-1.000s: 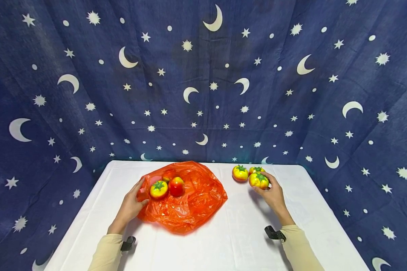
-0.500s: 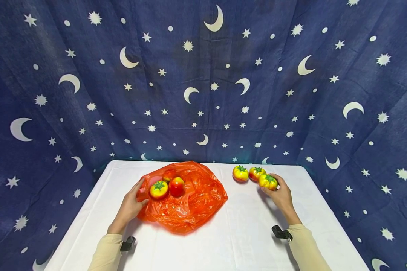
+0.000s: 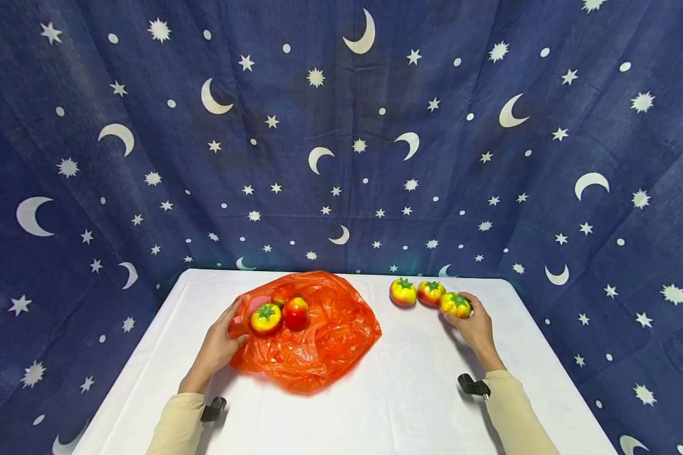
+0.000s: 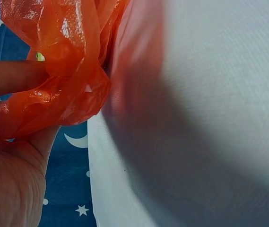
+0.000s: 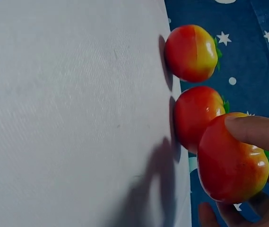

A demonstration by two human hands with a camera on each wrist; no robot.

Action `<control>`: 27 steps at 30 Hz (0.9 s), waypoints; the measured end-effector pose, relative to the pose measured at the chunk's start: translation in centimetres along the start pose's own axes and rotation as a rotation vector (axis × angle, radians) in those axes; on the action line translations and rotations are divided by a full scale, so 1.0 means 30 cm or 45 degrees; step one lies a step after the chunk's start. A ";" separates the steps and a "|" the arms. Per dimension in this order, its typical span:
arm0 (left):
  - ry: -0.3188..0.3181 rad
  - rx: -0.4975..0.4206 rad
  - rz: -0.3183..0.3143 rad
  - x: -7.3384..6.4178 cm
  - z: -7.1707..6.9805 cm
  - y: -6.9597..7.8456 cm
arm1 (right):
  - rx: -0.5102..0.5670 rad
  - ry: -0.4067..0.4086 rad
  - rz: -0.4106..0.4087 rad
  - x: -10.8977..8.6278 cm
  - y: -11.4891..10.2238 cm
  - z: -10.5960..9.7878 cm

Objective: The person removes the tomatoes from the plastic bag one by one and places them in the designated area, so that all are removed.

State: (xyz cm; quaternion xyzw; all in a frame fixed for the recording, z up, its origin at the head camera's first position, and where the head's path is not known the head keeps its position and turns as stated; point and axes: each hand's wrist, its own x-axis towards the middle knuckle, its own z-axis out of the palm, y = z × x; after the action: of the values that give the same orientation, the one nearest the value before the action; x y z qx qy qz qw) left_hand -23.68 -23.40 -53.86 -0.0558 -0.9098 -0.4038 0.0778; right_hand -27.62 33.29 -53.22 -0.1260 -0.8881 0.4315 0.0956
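Note:
My right hand (image 3: 477, 325) holds a yellow-and-red toy tomato (image 3: 454, 305) with a green leafy top, thumb on one side and fingers round the other. In the right wrist view this tomato (image 5: 231, 161) appears a little off the white cloth. Beside it stand a second tomato (image 3: 430, 293) and a third tomato (image 3: 403, 292), in a row. My left hand (image 3: 217, 347) grips the edge of a crumpled orange plastic bag (image 3: 341, 328); the left wrist view shows the bag film (image 4: 77, 94) between thumb and fingers. In the bag's mouth sit a tomato (image 3: 266, 319) and a red fruit (image 3: 296, 314).
Another red-yellow fruit (image 3: 283, 295) lies behind those two, partly covered by the bag film. A white cloth covers the table (image 3: 341, 417). A dark blue curtain (image 3: 341, 189) with moons and stars hangs behind and at both sides.
My right hand has moved to the right with its tomato, away from the front of the second tomato, which now shows more fully. The left hand and the bag stay still.

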 end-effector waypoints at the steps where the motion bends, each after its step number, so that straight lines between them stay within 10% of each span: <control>1: -0.002 -0.001 -0.004 0.000 0.000 0.000 | -0.002 0.003 0.003 0.004 0.004 0.001; 27: -0.017 -0.006 -0.037 0.003 -0.003 0.006 | -0.039 0.007 0.062 0.072 0.064 0.035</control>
State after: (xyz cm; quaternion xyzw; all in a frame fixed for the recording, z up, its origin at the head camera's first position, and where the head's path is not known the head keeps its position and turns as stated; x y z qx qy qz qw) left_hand -23.73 -23.33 -53.65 -0.0455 -0.9101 -0.4066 0.0658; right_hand -29.70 34.33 -55.24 -0.1501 -0.8910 0.4197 0.0856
